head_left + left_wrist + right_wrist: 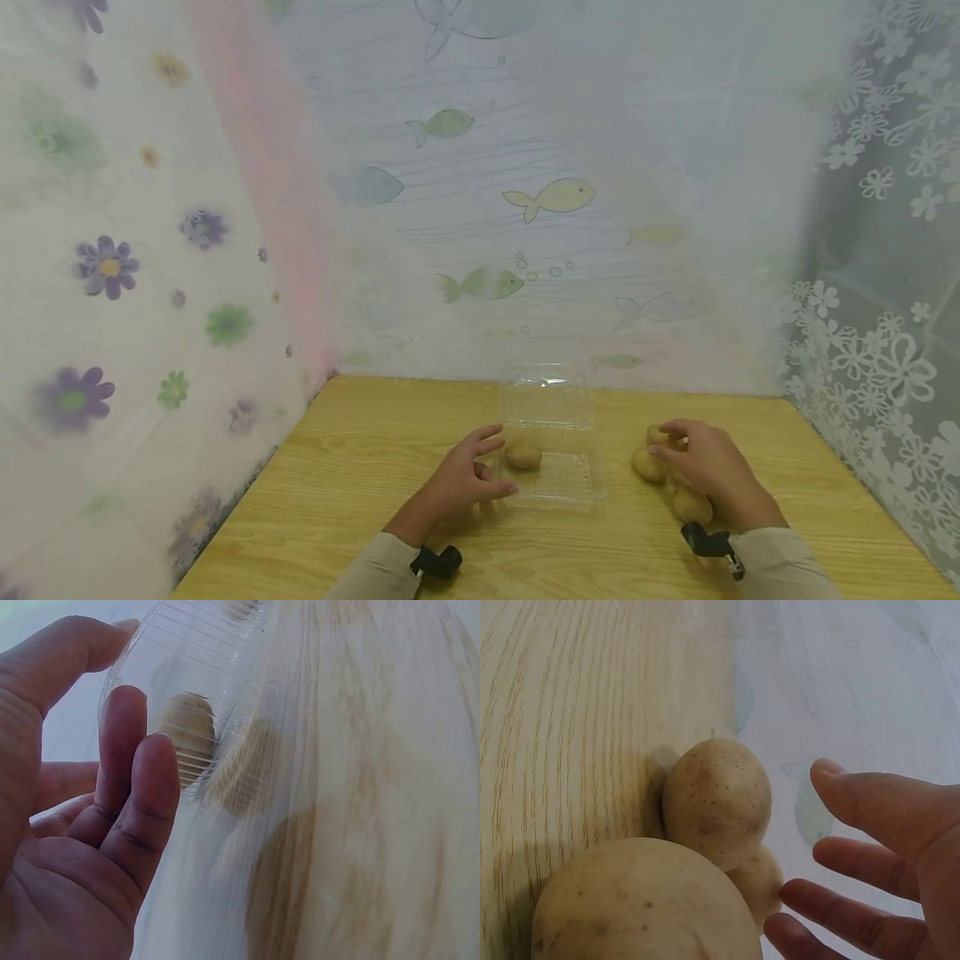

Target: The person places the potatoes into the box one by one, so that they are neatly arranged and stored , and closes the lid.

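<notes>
A clear plastic clamshell container [562,487] lies with its lid [546,408] raised at the back. One potato [522,454] sits in its left part, also visible through the plastic as a brown potato [187,735] in the left wrist view. My left hand [467,473] is at the container's left side, fingers loosely bent and fingertips right at the edge. To the right, my right hand [708,462] hovers by a group of potatoes, fingers apart and not gripping. In the right wrist view, a large potato [645,907] is nearest, with a smaller potato [718,802] and another [757,885] behind it.
The wood-grain table [360,450] carries everything. Behind it hangs a pale sheet with printed fish [558,196]; a flowered sheet [108,267] covers the left, and a translucent sheet with white flowers [903,371] the right. A black strap mount [437,562] is on the left wrist.
</notes>
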Tool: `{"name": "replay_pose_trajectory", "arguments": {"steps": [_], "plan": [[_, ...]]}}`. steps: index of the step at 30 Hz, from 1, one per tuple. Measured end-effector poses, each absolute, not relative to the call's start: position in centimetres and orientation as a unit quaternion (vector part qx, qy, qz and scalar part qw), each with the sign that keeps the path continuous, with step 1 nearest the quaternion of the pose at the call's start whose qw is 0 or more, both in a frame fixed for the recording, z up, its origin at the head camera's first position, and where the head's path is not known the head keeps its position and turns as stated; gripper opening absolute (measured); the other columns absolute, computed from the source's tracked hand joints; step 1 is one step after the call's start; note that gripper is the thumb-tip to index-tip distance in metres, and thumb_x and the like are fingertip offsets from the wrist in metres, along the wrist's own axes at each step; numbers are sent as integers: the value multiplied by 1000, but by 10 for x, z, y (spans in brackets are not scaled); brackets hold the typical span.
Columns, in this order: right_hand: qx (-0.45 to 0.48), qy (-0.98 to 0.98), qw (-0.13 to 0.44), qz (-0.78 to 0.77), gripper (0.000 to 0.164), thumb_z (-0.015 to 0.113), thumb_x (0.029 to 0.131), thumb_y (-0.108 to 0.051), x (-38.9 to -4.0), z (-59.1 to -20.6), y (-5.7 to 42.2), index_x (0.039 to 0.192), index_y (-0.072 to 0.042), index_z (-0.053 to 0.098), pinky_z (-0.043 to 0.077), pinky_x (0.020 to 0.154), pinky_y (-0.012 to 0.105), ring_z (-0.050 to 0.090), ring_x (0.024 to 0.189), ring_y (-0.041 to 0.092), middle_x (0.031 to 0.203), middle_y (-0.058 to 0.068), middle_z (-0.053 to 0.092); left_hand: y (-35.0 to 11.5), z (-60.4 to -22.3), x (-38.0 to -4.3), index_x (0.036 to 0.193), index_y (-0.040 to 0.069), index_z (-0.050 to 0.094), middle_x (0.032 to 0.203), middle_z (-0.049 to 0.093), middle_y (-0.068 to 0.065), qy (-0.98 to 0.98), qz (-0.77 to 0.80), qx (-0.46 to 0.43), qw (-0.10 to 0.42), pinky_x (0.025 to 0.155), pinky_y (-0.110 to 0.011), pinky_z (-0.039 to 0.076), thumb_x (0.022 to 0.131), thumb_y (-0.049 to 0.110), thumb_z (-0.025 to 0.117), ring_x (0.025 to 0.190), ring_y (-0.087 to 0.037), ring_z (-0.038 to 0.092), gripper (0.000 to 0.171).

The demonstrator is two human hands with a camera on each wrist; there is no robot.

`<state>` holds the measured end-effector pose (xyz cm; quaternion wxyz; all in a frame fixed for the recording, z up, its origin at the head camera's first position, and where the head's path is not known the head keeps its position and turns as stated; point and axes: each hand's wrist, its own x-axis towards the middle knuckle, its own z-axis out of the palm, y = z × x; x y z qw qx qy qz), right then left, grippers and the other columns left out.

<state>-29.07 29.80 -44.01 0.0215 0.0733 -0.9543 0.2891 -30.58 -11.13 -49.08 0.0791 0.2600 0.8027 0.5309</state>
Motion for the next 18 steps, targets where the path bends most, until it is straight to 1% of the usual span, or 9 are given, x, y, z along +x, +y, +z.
{"name": "replay_pose_trajectory", "arguments": {"steps": [2,7,13,18], "plan": [[74,-955,25,285,63,71,97,-47,-292,-441,298,142,-4,62,56,88,55,65,117,44,131,23,68,-111,-490,-305,163,9,31,164,37,-20,804,529,259,79,59,-26,55,88,27,86,71,-12,67,94],[78,-954,22,290,60,73,97,-45,-293,-442,295,139,-3,64,57,85,54,68,112,40,125,20,71,-111,-489,-305,163,9,31,163,38,-20,804,531,258,80,61,-26,56,88,27,86,72,-12,68,95],[87,-952,29,294,61,74,96,-44,-292,-445,290,138,-1,64,55,92,56,69,111,37,122,17,74,-111,-489,-305,163,7,32,165,34,-18,800,535,259,81,61,-26,56,89,25,85,74,-12,69,93],[95,-958,39,269,62,75,95,-44,-294,-449,287,137,0,65,54,92,56,69,109,35,121,17,74,-111,-487,-304,162,7,34,167,32,-17,800,537,256,79,59,-25,54,89,22,85,73,-13,68,90]]}}
